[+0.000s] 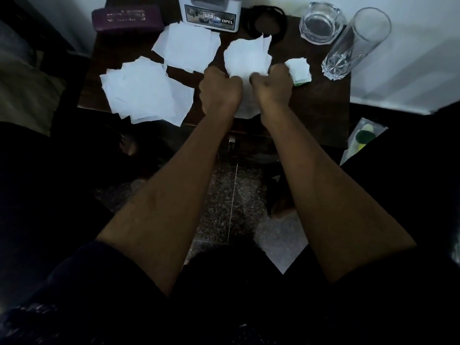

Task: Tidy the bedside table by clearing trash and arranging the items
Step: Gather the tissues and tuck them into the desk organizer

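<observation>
Dark wooden counter (323, 100) against a white wall, pretty cluttered. Left hand (220, 92) and right hand (272, 87) both grip one crumpled paper (245, 58) between them; more loose sheets (146, 92) lie just left of the left hand.

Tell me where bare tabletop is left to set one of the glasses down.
Bare wood on the table shows at the front right corner, right of the right hand and below the tall glass. A narrow strip lies between the far paper pile and the near pile. The back row and the left half are crowded.
</observation>
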